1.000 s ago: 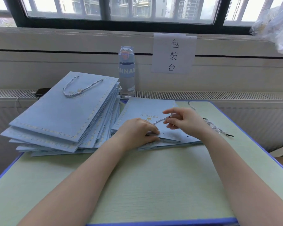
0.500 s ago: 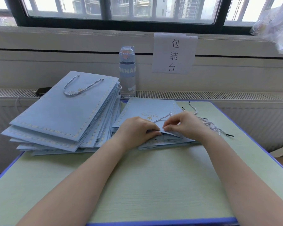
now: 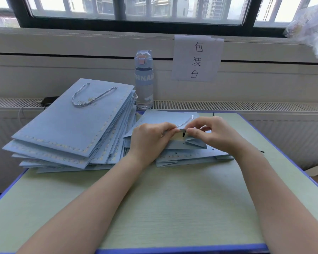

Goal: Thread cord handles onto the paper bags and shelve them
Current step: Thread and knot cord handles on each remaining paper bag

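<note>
A light blue paper bag (image 3: pixel 184 143) lies on top of a small pile of flat bags (image 3: pixel 195 158) in the middle of the desk, its top edge lifted. My left hand (image 3: pixel 149 138) pinches that raised edge. My right hand (image 3: pixel 211 132) pinches the black-tipped end of a silver twisted cord (image 3: pixel 186 121) at the bag's edge, right beside the left fingers. The cord curves back over the bag. To the left is a tall fanned stack of blue bags (image 3: pixel 72 129) whose top bag carries a cord handle (image 3: pixel 92 96).
A clear water bottle (image 3: pixel 144 79) stands behind the bags against the wall. A paper sign (image 3: pixel 197 58) is taped below the window. A dark phone (image 3: pixel 49 100) lies on the radiator ledge at left. The green desk (image 3: pixel 173 208) has blue edges.
The bag's top edge has been lifted off the pile. My right hand has brought the cord end to that edge, close against my left hand, which now pinches the bag instead of pressing it flat.
</note>
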`<state>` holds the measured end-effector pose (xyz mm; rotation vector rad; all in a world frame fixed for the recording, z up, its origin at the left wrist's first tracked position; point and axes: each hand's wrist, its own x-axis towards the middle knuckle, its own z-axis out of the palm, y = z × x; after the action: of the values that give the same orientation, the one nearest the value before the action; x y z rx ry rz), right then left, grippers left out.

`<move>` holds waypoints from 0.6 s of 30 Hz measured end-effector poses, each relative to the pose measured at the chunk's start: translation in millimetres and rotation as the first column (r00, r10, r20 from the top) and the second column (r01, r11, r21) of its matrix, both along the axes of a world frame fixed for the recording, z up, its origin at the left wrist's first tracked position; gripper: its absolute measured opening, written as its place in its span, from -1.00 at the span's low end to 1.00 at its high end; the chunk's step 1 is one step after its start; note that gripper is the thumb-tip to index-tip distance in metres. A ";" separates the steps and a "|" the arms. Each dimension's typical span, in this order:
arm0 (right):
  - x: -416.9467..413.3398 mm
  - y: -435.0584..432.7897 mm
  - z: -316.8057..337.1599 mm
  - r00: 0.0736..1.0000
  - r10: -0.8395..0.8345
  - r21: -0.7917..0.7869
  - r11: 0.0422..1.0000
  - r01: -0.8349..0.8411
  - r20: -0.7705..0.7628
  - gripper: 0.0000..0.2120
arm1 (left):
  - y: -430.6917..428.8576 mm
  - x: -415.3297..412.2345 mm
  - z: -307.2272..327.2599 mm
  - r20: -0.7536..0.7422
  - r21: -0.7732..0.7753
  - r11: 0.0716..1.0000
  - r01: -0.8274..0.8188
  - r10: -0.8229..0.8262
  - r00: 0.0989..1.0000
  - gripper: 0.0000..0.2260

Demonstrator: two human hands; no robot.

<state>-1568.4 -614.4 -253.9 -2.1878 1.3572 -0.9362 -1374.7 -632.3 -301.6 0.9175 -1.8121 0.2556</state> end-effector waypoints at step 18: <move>8.2 -0.5 -0.7 0.956 -0.051 -0.107 0.994 0.020 -0.289 -0.74 | 1.6 -2.5 3.8 0.037 0.092 0.996 0.003 -0.007 0.999 -0.79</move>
<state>-1560.2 -614.9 -254.6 -2.4646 1.5131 -0.7301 -1377.2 -630.6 -297.7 0.9781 -1.8733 0.1888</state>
